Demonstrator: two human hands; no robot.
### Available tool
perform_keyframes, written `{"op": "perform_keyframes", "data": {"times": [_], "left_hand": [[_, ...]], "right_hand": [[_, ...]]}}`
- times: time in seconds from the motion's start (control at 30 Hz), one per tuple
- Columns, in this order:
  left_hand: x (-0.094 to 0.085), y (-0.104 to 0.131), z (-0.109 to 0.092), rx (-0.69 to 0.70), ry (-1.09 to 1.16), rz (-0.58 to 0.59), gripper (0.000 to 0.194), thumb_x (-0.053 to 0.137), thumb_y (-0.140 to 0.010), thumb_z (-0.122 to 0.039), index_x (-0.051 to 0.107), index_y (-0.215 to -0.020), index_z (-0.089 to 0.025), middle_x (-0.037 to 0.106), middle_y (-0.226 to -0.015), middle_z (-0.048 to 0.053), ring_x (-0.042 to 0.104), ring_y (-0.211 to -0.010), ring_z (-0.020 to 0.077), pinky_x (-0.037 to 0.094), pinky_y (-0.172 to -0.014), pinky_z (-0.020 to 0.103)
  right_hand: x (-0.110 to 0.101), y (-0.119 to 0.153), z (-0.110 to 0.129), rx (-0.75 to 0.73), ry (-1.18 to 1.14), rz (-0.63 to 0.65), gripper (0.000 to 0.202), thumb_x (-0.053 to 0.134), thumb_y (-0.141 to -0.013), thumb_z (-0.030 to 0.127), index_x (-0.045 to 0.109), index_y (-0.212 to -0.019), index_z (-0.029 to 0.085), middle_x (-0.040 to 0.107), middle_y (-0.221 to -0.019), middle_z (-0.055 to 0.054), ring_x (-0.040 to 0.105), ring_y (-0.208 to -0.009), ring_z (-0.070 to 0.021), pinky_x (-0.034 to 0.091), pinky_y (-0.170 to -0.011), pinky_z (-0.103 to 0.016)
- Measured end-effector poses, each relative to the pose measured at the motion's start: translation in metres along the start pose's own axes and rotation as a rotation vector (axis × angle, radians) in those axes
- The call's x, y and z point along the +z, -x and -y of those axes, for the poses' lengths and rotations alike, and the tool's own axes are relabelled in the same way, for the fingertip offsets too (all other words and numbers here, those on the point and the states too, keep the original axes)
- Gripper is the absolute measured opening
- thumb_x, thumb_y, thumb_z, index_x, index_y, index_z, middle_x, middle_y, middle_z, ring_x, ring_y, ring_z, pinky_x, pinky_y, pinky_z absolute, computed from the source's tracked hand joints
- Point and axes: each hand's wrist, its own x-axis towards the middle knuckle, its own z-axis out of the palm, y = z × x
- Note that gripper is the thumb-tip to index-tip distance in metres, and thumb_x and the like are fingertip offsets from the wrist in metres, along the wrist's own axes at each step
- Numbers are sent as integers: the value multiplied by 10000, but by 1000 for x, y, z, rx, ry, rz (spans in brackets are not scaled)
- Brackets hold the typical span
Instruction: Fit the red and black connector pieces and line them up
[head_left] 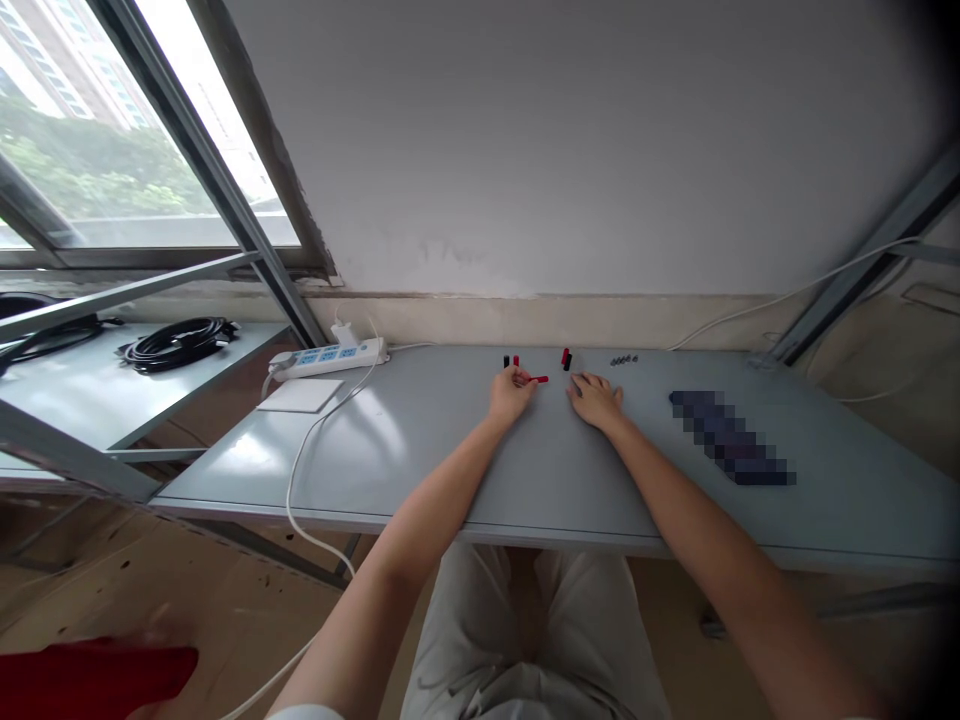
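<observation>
The left hand [511, 396] pinches a slim red stick [539, 379] over the gray tabletop [555, 470] – smooth, bright, pointing rightward. The right hand [598, 402] lies open, palm down. Near its fingertips sit a short dark-red cylinder [565, 354] and a black cylinder [568, 363], side by side – then, farther right, small dark bits [624, 360] in a row.

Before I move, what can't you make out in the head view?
All in head view:
- Red piece in left hand: gripped end hidden by that hand.
- Beneath right hand: hidden by its palm.
- Dark bits: too small to identify.
- Pixelated object: blurred beyond recognition.
- Red cloth: cut off by left edge.
</observation>
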Motion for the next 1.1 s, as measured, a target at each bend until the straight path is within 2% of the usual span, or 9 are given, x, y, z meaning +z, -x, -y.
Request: {"op": "perform_keyframes", "data": {"times": [0.13, 0.23, 0.33, 0.47, 0.67, 0.87, 1.1], "left_hand": [[3, 0, 1, -51, 62, 22, 128, 621, -640, -210, 509, -670, -155, 554, -648, 36, 499, -587, 107, 391, -592, 244], [2, 0, 1, -89, 71, 4, 137, 626, -642, -227, 514, -677, -156, 554, -641, 33, 502, -584, 106, 387, -589, 242], [0, -1, 1, -120, 76, -2, 141, 627, -648, -233, 518, -690, -155, 553, -643, 34, 503, -579, 105, 388, -594, 245], [0, -3, 3, -144, 92, -10, 138, 632, -646, -216, 519, -693, -152, 550, -645, 38, 500, -579, 105, 387, -599, 251], [0, -2, 4, -151, 141, 13, 141, 634, -648, -217, 518, -701, -158, 553, -659, 39, 502, -597, 112, 392, -616, 266], [0, -2, 1, -168, 154, 9, 142, 640, -652, -216, 524, -708, -157, 565, -658, 41, 512, -616, 117, 399, -649, 279], [-3, 1, -7, -163, 267, 67, 130, 640, -657, -217, 543, -708, -147, 601, -690, 49, 509, -600, 97, 402, -668, 266]], "right_hand": [[-1, 5, 4, -50, -30, -62, 408, 283, -847, 351, 459, -1191, 221, 402, -1283, -104, 319, -1165, -273, 200, -919, -552], [-4, 9, 9, -119, -96, -140, 313, 364, -818, 319, 532, -1056, 204, 507, -1141, -114, 419, -1067, -262, 289, -872, -480], [-6, 9, 13, -150, -271, -247, 203, 417, -782, 268, 527, -933, 188, 568, -958, -91, 517, -901, -213, 368, -776, -374], [-5, 5, 11, -129, -614, -332, 147, 413, -775, 263, 476, -886, 191, 576, -807, -54, 544, -710, -159, 401, -658, -298], [-2, -2, 8, -89, -1010, -258, 177, 462, -742, 365, 462, -810, 202, 546, -672, -18, 520, -611, -138, 408, -572, -273], [-9, 3, 14, 27, -1172, -136, 219, 529, -690, 400, 476, -756, 198, 537, -635, 6, 454, -495, -88, 371, -494, -236], [-12, 4, 10, 89, -1345, -2, 243, 584, -649, 387, 493, -763, 193, 533, -658, 8, 450, -494, -77, 340, -446, -215]]}}
